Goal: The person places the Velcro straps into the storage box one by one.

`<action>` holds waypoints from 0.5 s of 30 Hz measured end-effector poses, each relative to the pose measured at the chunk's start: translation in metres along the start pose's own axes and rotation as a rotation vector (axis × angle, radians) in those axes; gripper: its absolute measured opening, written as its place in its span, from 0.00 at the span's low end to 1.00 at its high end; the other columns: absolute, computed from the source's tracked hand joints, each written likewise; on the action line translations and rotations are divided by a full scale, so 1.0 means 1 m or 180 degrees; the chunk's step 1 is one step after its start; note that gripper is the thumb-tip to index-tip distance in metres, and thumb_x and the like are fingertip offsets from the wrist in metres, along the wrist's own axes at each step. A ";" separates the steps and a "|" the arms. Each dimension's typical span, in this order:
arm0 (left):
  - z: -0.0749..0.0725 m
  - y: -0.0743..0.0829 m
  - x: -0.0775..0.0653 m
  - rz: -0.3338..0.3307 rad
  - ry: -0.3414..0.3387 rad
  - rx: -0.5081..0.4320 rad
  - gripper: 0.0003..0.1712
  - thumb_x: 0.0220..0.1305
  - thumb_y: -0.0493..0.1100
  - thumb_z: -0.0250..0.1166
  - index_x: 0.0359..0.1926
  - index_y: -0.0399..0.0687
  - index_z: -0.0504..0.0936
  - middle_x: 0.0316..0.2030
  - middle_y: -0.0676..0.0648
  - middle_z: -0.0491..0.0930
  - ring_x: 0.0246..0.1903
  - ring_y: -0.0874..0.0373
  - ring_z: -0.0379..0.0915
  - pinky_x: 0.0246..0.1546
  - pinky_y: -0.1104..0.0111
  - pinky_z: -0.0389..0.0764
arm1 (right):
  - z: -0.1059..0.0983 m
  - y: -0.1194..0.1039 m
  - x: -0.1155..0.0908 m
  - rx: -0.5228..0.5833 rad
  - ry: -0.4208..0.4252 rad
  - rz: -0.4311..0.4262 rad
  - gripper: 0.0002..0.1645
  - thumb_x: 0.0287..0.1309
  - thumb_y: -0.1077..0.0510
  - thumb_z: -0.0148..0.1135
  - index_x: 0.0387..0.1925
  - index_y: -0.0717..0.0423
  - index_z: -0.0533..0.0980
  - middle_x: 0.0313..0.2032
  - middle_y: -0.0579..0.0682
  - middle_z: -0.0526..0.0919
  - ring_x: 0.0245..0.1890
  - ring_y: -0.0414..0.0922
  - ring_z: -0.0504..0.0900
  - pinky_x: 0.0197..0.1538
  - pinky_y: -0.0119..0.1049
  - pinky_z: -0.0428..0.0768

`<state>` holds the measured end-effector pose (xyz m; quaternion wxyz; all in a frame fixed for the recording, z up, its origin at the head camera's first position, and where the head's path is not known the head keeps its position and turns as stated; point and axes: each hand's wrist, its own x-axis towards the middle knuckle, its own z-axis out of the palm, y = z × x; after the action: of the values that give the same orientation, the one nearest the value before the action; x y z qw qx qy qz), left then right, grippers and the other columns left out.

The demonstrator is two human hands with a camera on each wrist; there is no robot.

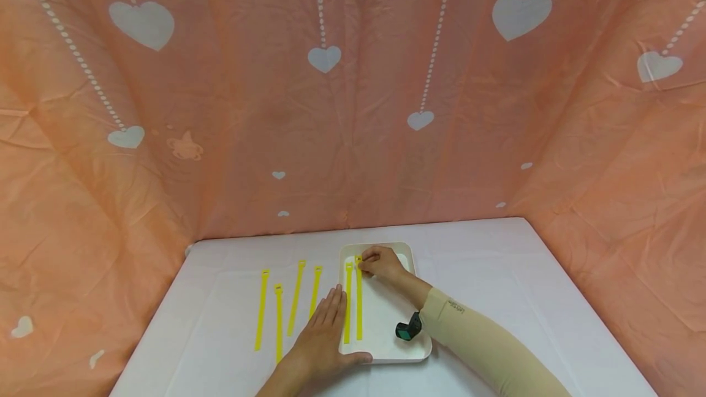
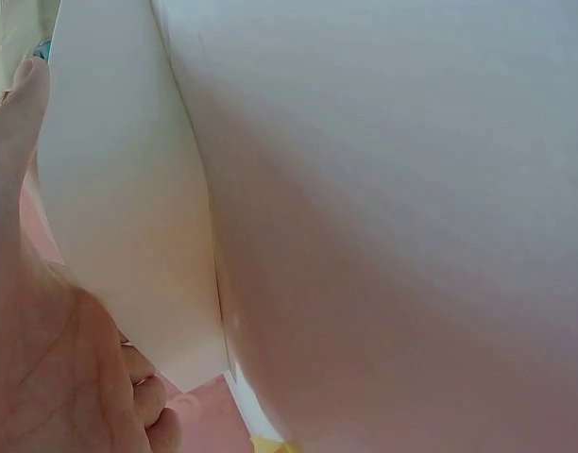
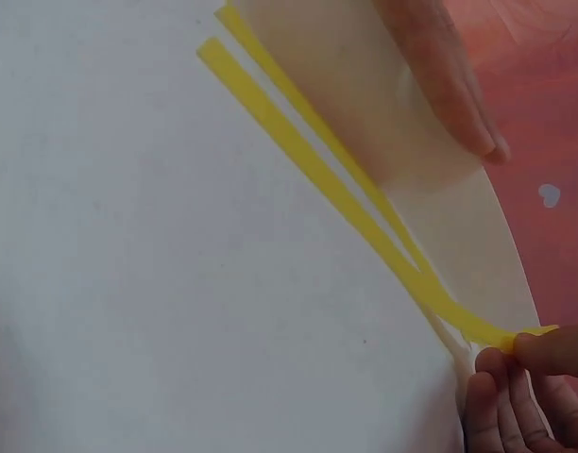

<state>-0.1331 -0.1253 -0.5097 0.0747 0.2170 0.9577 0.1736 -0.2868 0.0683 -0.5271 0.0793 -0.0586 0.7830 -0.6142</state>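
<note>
A white tray [image 1: 391,329] lies on the table with two flat yellow cable straps in its left part, each with a slotted head. My right hand [image 1: 382,262] pinches the head end of the inner strap [image 1: 360,308]. In the right wrist view, that strap [image 3: 317,175] bends up towards the fingertips, while its long tail lies on the tray floor. Beside it, nearer the left wall, rests the other strap [image 1: 347,311]. My left hand [image 1: 324,336] is against the tray's left side, fingers straight and thumb spread along the near rim. The left wrist view shows its palm [image 2: 62,368] by the tray's outer wall [image 2: 128,189].
Left of the tray, several more yellow straps [image 1: 261,311] lie roughly parallel on the white tablecloth [image 1: 209,323]. A peach curtain with white hearts [image 1: 353,158] stands behind the table and at both sides. A small dark camera [image 1: 409,327] sits at my right wrist.
</note>
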 end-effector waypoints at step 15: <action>-0.001 0.000 -0.003 0.0024 0.0031 0.0034 0.75 0.60 0.82 0.65 0.84 0.31 0.48 0.86 0.34 0.41 0.85 0.39 0.39 0.83 0.45 0.51 | 0.000 0.003 0.002 -0.0238 -0.0022 -0.0029 0.06 0.62 0.72 0.72 0.39 0.67 0.81 0.27 0.52 0.84 0.23 0.41 0.81 0.28 0.30 0.82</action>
<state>-0.1308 -0.1268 -0.5085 0.0682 0.2202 0.9581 0.1699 -0.2889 0.0684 -0.5302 0.0770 -0.0673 0.8048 -0.5847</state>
